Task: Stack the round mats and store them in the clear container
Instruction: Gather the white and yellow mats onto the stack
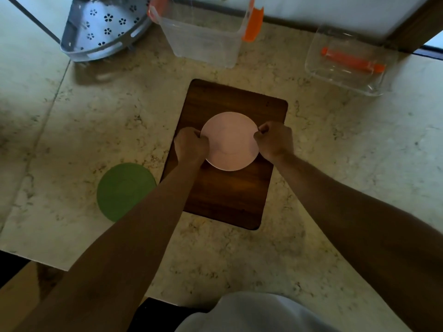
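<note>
Left hand (190,146) and right hand (275,140) pinched shut on opposite edges of pink mat (230,141) over board (227,195). Risks: floppy mat sagging, slipping; green mat (125,191) left behind; missing container (203,37).

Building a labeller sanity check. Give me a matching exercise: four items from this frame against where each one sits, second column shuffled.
Items:
1. pink mat
2. green mat
3. clear container
4. orange-handled lid

Places:
A. bare counter, left of the board
B. far right of the counter
C. on the wooden board, pinched at its edges by left hand and right hand
D. behind the board, by the wall

Pairs: 1-C, 2-A, 3-D, 4-B
</note>
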Demonstrator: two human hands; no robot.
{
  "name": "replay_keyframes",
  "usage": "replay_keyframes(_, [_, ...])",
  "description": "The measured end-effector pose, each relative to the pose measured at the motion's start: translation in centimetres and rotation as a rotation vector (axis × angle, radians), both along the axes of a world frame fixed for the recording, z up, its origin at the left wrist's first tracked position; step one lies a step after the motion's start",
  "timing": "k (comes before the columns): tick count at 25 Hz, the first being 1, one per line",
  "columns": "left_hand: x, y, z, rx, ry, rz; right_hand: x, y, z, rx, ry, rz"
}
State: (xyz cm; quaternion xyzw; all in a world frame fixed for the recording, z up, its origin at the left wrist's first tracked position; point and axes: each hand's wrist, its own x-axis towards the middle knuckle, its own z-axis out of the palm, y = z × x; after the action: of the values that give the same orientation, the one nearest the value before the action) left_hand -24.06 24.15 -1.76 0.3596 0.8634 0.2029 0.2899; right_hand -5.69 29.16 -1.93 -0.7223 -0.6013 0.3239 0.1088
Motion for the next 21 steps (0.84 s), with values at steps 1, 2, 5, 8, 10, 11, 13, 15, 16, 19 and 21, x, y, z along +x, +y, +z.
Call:
replay_keyframes(1, [0.0,-0.1,0.0,0.009,0.028,-0.036,-0.1,-0.1,0.0,0.013,-0.016,-0.006])
replay_keyframes(2, [0.0,-0.1,0.0,0.015,0.053,-0.069,-0.2,-0.2,-0.1,0.028,-0.033,-0.01])
replay_keyframes(5, [0.0,-0.2,-0.1,0.029,0.107,-0.134,-0.5,-0.4,-0.1,0.081,-0.053,-0.03])
replay_keyframes(8, [-0.2,-0.1,-0.1,0.037,0.124,-0.159,-0.6,-0.5,-0.2,0.104,-0.054,-0.06])
replay_keyframes(10, [-0.3,-0.2,-0.1,0.03,0.126,-0.142,-0.6,-0.4,-0.4,0.106,-0.069,-0.079])
replay_keyframes(11, [-0.3,-0.3,0.0,0.022,0.123,-0.137,-0.6,-0.4,-0.5,0.103,-0.08,-0.087])
replay_keyframes(13, [-0.2,-0.4,0.1,-0.002,0.12,-0.131,-0.7,-0.3,-0.7,0.097,-0.098,-0.09])
replay_keyframes(15, [0.0,-0.2,0.3,-0.026,0.112,-0.103,-0.8,-0.2,-0.7,0.081,-0.116,-0.087])
replay_keyframes(16, [0.0,-0.1,0.3,-0.036,0.101,-0.083,-0.9,-0.1,-0.6,0.066,-0.115,-0.092])
replay_keyframes(19, [0.1,0.3,0.3,-0.073,0.043,-0.037,-0.8,0.3,-0.4,-0.02,-0.064,-0.124])
replay_keyframes(21, [-0.3,0.8,0.1,-0.109,-0.039,0.042,-0.5,0.9,0.0,-0.103,-0.005,-0.144])
